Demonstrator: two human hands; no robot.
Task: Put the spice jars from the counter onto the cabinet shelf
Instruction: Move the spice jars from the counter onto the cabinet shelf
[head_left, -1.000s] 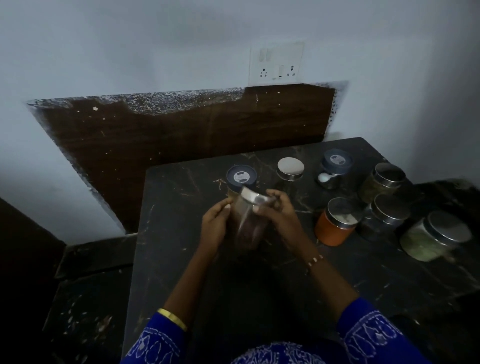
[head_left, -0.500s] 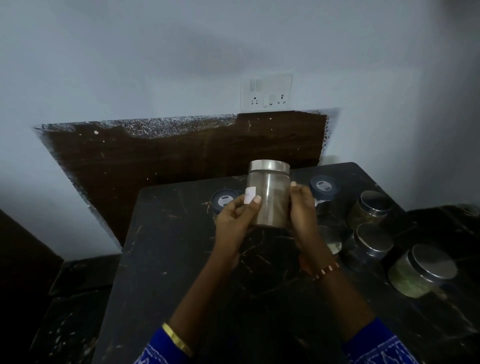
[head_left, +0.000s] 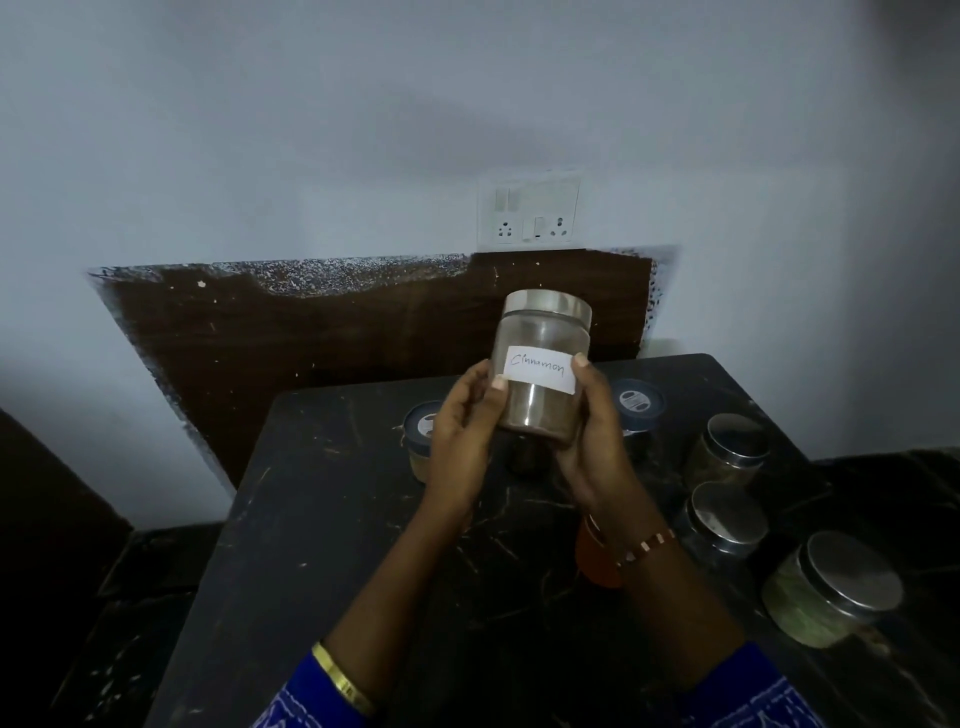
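Now, head view, taken line by line:
Grip: left hand (head_left: 467, 431) and right hand (head_left: 587, 441) both curl round the jar (head_left: 540, 364), fingers on its lower sides, thumbs at the label's ends.
Where: jar is lifted at frame centre, clear of the counter (head_left: 322, 545), upright with a slight tilt.
Why held so: label (head_left: 540, 375) faces the camera, likely for reading before shelving; two hands steady the smooth wall.
Look: clear jar, steel lid, brown powder low inside, white slip handwritten "Cinnamon".
Others: blue-lid jars (head_left: 639, 410) behind the hands; steel-lid jars (head_left: 831, 587) at right; an orange jar (head_left: 597, 561) half hidden under the right wrist. All wait on the counter.
Shelf: not in view.
Stage: early, I judge.
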